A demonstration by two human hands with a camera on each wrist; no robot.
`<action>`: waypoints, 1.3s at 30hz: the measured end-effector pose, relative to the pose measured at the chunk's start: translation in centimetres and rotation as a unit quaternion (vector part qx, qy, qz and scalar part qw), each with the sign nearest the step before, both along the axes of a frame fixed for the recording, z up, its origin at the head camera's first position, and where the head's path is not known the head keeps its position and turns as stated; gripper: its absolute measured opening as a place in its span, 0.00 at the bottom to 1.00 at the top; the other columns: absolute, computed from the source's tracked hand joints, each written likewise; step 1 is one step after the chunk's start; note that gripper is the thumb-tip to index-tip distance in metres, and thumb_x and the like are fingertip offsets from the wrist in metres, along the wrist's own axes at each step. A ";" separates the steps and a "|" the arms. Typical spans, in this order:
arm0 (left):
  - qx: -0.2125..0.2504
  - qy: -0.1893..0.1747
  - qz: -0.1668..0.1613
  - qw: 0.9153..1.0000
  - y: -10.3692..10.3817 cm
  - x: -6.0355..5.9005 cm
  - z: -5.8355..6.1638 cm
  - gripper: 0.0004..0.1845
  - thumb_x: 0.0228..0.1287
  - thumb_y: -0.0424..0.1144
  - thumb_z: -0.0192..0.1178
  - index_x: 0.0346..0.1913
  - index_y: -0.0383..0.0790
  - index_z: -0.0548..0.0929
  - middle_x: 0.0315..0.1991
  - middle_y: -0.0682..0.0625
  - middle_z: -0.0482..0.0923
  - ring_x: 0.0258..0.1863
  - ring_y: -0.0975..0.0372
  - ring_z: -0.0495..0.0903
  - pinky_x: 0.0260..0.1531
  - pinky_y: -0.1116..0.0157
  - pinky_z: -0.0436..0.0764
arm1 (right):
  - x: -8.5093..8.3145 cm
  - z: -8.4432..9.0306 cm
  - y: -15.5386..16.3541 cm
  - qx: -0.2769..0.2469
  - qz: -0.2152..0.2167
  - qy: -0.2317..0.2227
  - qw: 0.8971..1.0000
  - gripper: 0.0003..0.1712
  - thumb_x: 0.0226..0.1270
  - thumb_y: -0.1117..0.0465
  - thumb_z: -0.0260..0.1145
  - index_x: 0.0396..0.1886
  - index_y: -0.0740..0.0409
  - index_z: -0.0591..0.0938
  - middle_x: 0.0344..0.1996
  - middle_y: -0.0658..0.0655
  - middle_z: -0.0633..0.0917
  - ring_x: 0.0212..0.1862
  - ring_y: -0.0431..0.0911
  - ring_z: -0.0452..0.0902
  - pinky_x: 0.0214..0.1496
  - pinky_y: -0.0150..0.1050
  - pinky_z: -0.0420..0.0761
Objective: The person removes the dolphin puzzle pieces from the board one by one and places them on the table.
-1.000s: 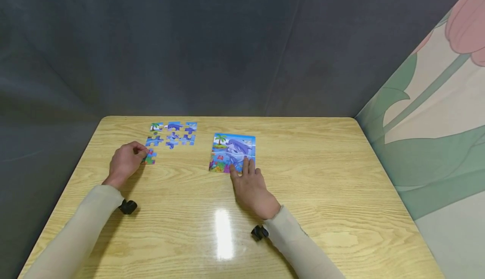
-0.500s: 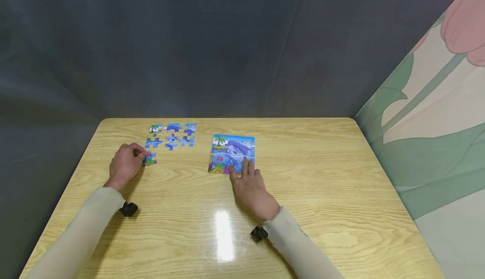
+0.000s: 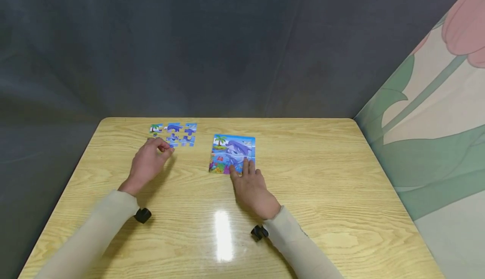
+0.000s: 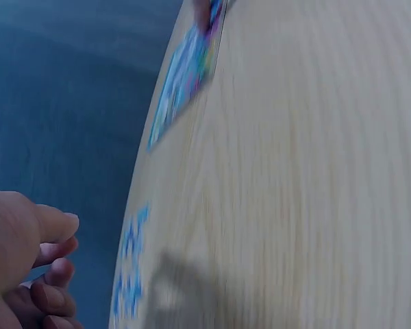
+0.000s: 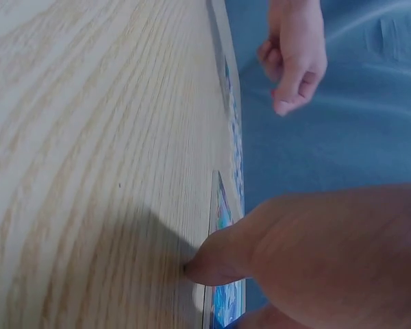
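Left hand (image 3: 148, 163) hangs just above the wooden surface (image 3: 326, 186) beside the loose puzzle pieces (image 3: 175, 133), its fingers curled in with thumb and forefinger tips drawn together. Whether a piece sits between them I cannot tell; the left wrist view is blurred and shows only bent fingers (image 4: 51, 229) with nothing clearly in them. The pieces lie spread in short rows near the far edge, each apart from the next, which keeps every picture readable and easy to pick singly. Right hand (image 3: 251, 188) lies flat with straight fingers resting on the near edge of the dolphin puzzle board (image 3: 233, 152), likely pinning it so it does not slide on the glossy top. In the right wrist view the thumb (image 5: 216, 257) presses the surface just beside the board's edge (image 5: 222, 205).
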State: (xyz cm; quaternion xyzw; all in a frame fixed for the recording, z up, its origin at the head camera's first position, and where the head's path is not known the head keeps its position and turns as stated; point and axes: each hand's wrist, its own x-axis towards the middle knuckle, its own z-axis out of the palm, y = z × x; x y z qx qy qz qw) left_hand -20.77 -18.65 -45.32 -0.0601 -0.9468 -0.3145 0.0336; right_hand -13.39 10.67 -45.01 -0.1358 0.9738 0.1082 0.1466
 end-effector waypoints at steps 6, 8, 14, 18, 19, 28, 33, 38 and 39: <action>0.005 -0.001 -0.054 0.999 3.9 1.3 0.4 0.10 0.71 0.48 0.59 0.38 0.46 0.81 0.39 0.49 0.76 0.40 0.54 0.78 0.37 0.58 0.76 | -0.2 0.3 0.0 0.004 -0.016 -0.019 1.000 0.32 0.78 0.57 0.44 0.78 0.59 0.54 0.78 0.67 0.55 0.79 0.59 0.51 0.75 0.51 0.66; 0.005 -0.001 -0.070 0.998 5.1 1.6 0.4 0.09 0.71 0.48 0.60 0.38 0.47 0.81 0.39 0.50 0.76 0.34 0.58 0.74 0.34 0.63 0.72 | -0.2 0.3 0.1 0.013 -0.013 -0.018 1.000 0.31 0.79 0.58 0.43 0.77 0.63 0.56 0.78 0.66 0.56 0.79 0.58 0.52 0.75 0.50 0.67; 0.017 -0.031 -0.116 0.993 8.3 1.6 0.0 0.05 0.70 0.46 0.61 0.40 0.50 0.81 0.42 0.52 0.75 0.31 0.60 0.71 0.30 0.64 0.71 | -0.4 0.6 0.3 0.006 0.002 -0.005 1.000 0.28 0.80 0.60 0.44 0.74 0.65 0.62 0.77 0.66 0.59 0.78 0.57 0.57 0.70 0.48 0.73; 0.023 -0.058 -0.141 0.988 10.3 1.1 -0.7 0.06 0.70 0.47 0.60 0.42 0.50 0.81 0.44 0.52 0.75 0.34 0.60 0.73 0.34 0.61 0.74 | -0.4 0.6 0.8 -0.023 0.001 0.015 1.000 0.24 0.78 0.62 0.48 0.70 0.65 0.69 0.75 0.66 0.63 0.75 0.57 0.62 0.60 0.47 0.81; 0.023 -0.066 -0.147 0.987 10.8 0.9 -0.9 0.08 0.70 0.48 0.61 0.44 0.50 0.81 0.45 0.51 0.75 0.36 0.60 0.74 0.36 0.61 0.75 | -0.4 0.6 0.9 -0.029 0.001 0.022 0.999 0.23 0.78 0.63 0.48 0.68 0.65 0.70 0.74 0.66 0.64 0.74 0.57 0.63 0.58 0.46 0.82; -0.023 -0.097 -0.170 0.980 14.1 -0.1 -2.6 0.24 0.63 0.52 0.67 0.58 0.47 0.77 0.54 0.50 0.71 0.49 0.57 0.80 0.48 0.55 0.80 | -0.5 0.2 1.6 -0.076 0.034 0.080 0.993 0.10 0.75 0.63 0.52 0.45 0.62 0.79 0.45 0.59 0.73 0.44 0.49 0.70 0.30 0.40 0.78; -0.030 -0.087 -0.161 0.983 14.4 -0.2 -2.8 0.20 0.62 0.51 0.68 0.53 0.48 0.78 0.50 0.51 0.71 0.43 0.59 0.79 0.40 0.58 0.79 | -0.6 0.2 1.9 -0.086 0.033 0.081 0.992 0.11 0.75 0.59 0.54 0.45 0.59 0.80 0.42 0.56 0.72 0.43 0.48 0.70 0.32 0.41 0.76; -0.022 -0.081 -0.165 0.983 14.5 -0.2 -2.8 0.20 0.62 0.50 0.68 0.53 0.47 0.78 0.49 0.51 0.71 0.44 0.59 0.79 0.41 0.59 0.79 | -0.9 0.5 2.0 -0.087 0.021 0.065 0.994 0.12 0.75 0.58 0.54 0.44 0.60 0.80 0.43 0.56 0.73 0.45 0.48 0.72 0.36 0.43 0.78; -0.021 -0.082 -0.165 0.983 14.5 -0.2 -2.8 0.20 0.62 0.50 0.68 0.53 0.47 0.78 0.49 0.51 0.71 0.45 0.59 0.78 0.42 0.59 0.79 | -0.9 0.5 2.0 -0.086 0.020 0.062 0.994 0.12 0.75 0.58 0.54 0.44 0.61 0.79 0.44 0.56 0.73 0.46 0.48 0.72 0.37 0.43 0.78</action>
